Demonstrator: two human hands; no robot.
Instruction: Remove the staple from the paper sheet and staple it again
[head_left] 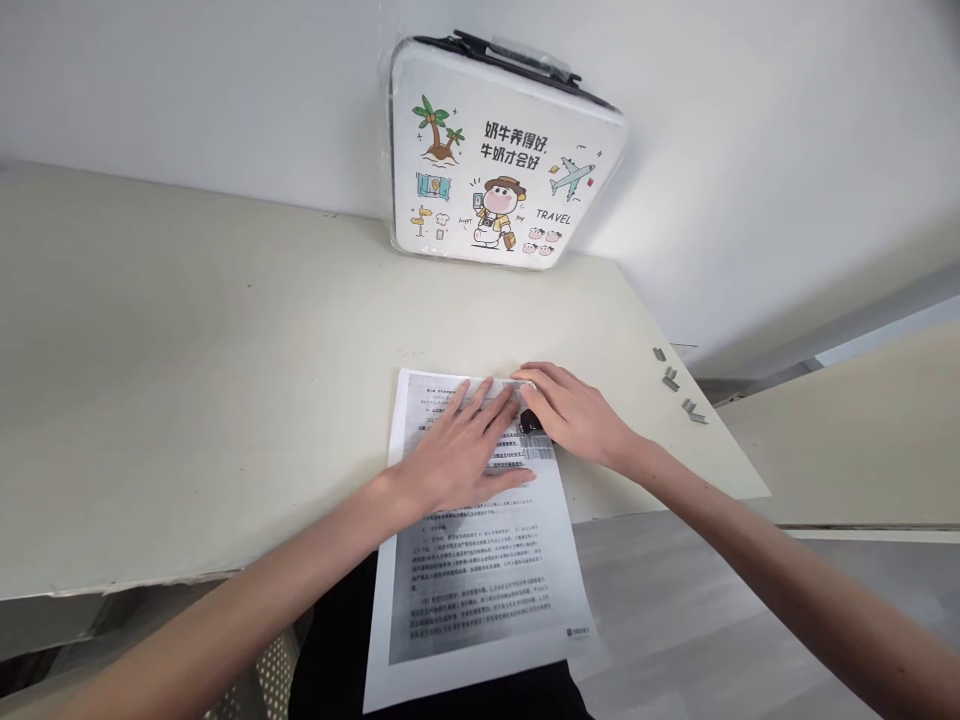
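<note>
A printed sheet of paper [480,600], perhaps more than one, lies with its top part on the table and its lower part hanging past the front edge over my lap. My left hand [469,455] presses flat on the upper half of the sheet, fingers spread. At the sheet's top right corner, my right hand [577,415] is closed around a small black object [530,421], which looks like a stapler. Most of it is hidden under my fingers. Just below it, a barcode [538,453] shows near the paper's right edge.
A white cartoon-printed carrying case [502,160] with a black handle stands against the wall at the back. Several grey staple strips [671,378] lie near the table's right edge. The pale table [187,350] stretches left; a wooden surface [862,440] is at right.
</note>
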